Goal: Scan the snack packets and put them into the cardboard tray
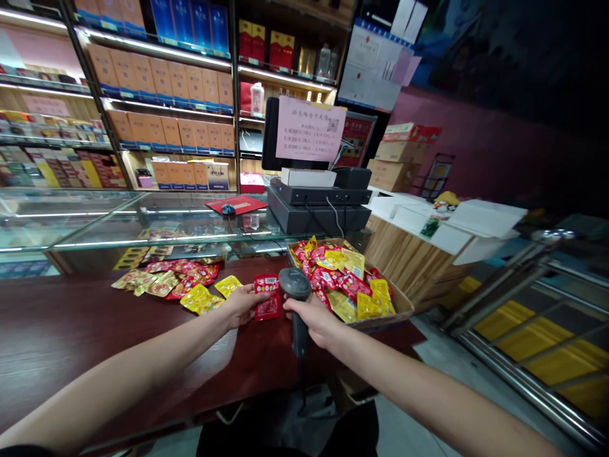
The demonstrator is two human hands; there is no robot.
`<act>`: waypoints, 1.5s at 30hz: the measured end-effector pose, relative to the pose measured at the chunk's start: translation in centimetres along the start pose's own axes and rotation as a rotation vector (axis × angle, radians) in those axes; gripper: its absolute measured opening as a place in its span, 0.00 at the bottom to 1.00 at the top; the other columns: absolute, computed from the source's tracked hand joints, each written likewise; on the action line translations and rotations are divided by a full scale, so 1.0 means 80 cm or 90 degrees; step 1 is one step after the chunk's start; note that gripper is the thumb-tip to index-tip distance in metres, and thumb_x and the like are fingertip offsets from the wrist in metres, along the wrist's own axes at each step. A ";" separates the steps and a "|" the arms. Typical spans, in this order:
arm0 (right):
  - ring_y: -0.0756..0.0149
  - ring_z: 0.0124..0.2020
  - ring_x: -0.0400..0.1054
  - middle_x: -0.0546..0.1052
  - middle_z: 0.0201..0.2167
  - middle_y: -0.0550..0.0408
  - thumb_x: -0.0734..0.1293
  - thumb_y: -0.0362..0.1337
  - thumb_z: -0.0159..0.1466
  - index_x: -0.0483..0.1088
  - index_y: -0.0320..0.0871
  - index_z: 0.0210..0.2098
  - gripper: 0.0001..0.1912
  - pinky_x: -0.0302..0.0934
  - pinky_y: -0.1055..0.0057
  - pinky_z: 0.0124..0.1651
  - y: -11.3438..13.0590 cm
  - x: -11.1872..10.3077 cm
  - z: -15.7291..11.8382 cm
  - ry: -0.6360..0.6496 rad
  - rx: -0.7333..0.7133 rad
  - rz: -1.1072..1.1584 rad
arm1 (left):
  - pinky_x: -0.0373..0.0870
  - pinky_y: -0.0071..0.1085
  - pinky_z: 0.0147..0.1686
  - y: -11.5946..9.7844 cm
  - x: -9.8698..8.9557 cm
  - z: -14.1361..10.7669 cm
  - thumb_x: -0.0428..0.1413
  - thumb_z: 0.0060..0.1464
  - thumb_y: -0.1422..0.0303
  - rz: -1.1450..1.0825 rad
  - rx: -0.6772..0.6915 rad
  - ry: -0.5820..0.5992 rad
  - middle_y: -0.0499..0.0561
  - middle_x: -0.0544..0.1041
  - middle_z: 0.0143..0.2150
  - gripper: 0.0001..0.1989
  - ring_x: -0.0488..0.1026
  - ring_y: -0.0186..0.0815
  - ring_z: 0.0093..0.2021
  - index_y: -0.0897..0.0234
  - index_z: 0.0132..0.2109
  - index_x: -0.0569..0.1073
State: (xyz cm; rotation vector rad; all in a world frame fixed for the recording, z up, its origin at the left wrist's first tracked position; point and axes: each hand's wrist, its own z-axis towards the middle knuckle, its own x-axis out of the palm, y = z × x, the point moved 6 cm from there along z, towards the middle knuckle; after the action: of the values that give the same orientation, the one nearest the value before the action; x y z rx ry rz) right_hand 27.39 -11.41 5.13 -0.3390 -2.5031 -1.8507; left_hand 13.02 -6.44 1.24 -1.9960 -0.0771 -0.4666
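My left hand (242, 306) holds a red snack packet (267, 297) upright by its left edge, its printed side with a barcode facing me. Right beside it, my right hand (311, 317) is wrapped round the handle of a dark barcode scanner (295, 285), whose head is level with the packet's top. A cardboard box (404, 312) full of red, yellow and gold packets stands to the right of the scanner. Left of my left hand, yellow packets (200, 299) and a pile of red and gold packets (190, 273) lie on the dark red table (118, 343).
Behind the table runs a glass counter (109, 219) with a red mat (236, 205), a mouse (228, 209) and a monitor bearing a pink paper sign (309, 130). Boxed goods fill shelves behind. A metal railing (537, 336) stands at the right.
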 end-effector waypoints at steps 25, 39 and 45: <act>0.70 0.22 0.67 0.72 0.21 0.58 0.65 0.25 0.47 0.69 0.39 0.29 0.09 0.67 0.71 0.29 0.111 -0.089 0.040 0.071 0.016 0.160 | 0.74 0.40 0.41 -0.099 0.161 0.042 0.44 0.60 0.55 0.034 -0.118 0.195 0.64 0.74 0.45 0.24 0.75 0.42 0.41 0.72 0.49 0.69; 0.73 0.21 0.62 0.68 0.19 0.60 0.65 0.26 0.51 0.68 0.39 0.28 0.05 0.67 0.70 0.30 0.156 -0.199 0.062 -0.081 -0.005 0.181 | 0.73 0.44 0.43 -0.124 0.204 0.090 0.43 0.60 0.56 0.037 -0.087 0.167 0.68 0.70 0.52 0.25 0.71 0.48 0.50 0.73 0.52 0.67; 0.72 0.22 0.63 0.68 0.19 0.59 0.65 0.25 0.50 0.68 0.39 0.27 0.06 0.67 0.70 0.32 0.121 -0.110 0.053 0.035 0.050 0.153 | 0.75 0.44 0.41 -0.114 0.110 0.068 0.45 0.60 0.57 0.015 -0.073 0.114 0.65 0.72 0.48 0.23 0.73 0.45 0.45 0.72 0.50 0.68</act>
State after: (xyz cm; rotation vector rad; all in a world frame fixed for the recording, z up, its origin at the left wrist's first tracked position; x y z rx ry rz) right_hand 38.22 -6.18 11.79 -0.5503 -2.3696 -1.6455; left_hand 20.40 1.22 10.08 -2.0550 0.0872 -0.6448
